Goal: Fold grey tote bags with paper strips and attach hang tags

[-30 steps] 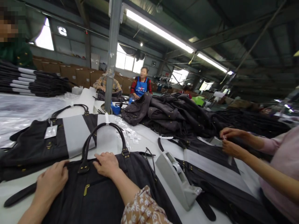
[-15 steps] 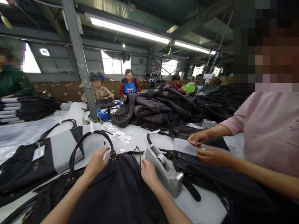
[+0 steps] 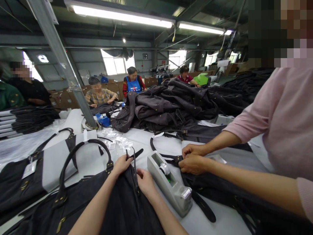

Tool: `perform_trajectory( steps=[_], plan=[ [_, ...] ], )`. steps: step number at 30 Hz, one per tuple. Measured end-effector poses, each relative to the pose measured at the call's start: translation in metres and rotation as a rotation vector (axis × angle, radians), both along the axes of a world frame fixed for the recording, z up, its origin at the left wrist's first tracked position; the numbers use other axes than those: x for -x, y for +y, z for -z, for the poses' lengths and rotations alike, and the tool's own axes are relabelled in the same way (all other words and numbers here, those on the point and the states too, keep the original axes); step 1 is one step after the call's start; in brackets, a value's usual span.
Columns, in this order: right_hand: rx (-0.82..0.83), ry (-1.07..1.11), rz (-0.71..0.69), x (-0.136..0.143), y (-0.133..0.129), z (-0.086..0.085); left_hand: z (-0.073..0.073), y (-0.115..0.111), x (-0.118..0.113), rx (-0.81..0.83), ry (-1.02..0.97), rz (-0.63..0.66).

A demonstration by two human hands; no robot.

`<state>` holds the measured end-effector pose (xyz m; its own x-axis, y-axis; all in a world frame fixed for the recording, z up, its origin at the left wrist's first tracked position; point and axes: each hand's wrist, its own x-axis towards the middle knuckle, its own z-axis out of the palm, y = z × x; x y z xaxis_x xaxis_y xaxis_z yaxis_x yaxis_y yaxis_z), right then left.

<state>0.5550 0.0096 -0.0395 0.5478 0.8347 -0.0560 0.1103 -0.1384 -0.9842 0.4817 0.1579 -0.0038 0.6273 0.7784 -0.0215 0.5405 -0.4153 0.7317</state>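
A black handbag lies in front of me, its rounded handle standing up at the left. My left hand is at the bag's top edge, fingers closed on a black strap whose end sticks out to the right. Just right of it, my right hand has its fingers curled against a thin dark strap that rises from the bag. The exact fingertip contact is partly hidden. A grey tape dispenser stands close beside my right hand.
At the right, a co-worker's hands work at another black bag. A second bag with pale wrapping lies left. Small clear packets, a metal post and a heap of dark bags are beyond.
My left hand has moved right from beside the handle to the strap. My right hand has shifted slightly left and down. The co-worker's hands have moved left onto their bag.
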Motion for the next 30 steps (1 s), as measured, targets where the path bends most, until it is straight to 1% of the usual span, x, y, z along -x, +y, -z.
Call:
perform_trajectory(
  steps=[4, 9, 12, 14, 15, 17, 18, 20, 22, 24, 26, 28, 30],
  plan=[
    [0.078, -0.042, 0.040, 0.004, -0.005, -0.007, 0.008, 0.006, 0.003, 0.030, -0.055, -0.002],
    [-0.066, -0.230, 0.082, 0.003, 0.000, -0.018, 0.008, 0.007, 0.008, 0.026, -0.119, -0.038],
    [-0.060, -0.264, -0.040, 0.001, 0.008, -0.022, 0.005, 0.006, 0.008, 0.011, -0.118, -0.033],
    [-0.059, -0.325, -0.132, 0.000, 0.012, -0.019, 0.001, 0.004, 0.009, -0.036, -0.117, -0.049],
    [-0.064, -0.356, -0.156, 0.000, 0.013, -0.016, -0.001, 0.001, 0.010, -0.074, -0.123, -0.076],
    [-0.060, -0.389, -0.155, 0.000, 0.015, -0.009, -0.006, -0.009, 0.016, -0.176, -0.102, -0.160],
    [-0.046, -0.397, -0.137, 0.000, 0.015, -0.004, -0.008, -0.017, 0.020, -0.215, -0.055, -0.193],
    [-0.010, -0.405, -0.084, 0.000, 0.014, 0.003, -0.011, -0.035, 0.028, -0.238, 0.103, -0.204],
    [0.026, -0.405, -0.025, 0.002, 0.013, 0.008, -0.013, -0.054, 0.035, -0.212, 0.263, -0.172],
    [0.066, -0.385, 0.016, 0.004, 0.013, 0.009, -0.013, -0.067, 0.037, -0.174, 0.320, -0.159],
    [0.106, -0.357, 0.022, 0.006, 0.016, 0.006, -0.011, -0.073, 0.034, -0.103, 0.293, -0.159],
    [0.132, -0.337, 0.006, 0.007, 0.018, 0.001, -0.008, -0.073, 0.031, -0.013, 0.245, -0.159],
    [0.135, -0.300, 0.001, 0.001, 0.015, -0.005, -0.004, -0.070, 0.030, 0.007, 0.209, -0.184]
  ],
)
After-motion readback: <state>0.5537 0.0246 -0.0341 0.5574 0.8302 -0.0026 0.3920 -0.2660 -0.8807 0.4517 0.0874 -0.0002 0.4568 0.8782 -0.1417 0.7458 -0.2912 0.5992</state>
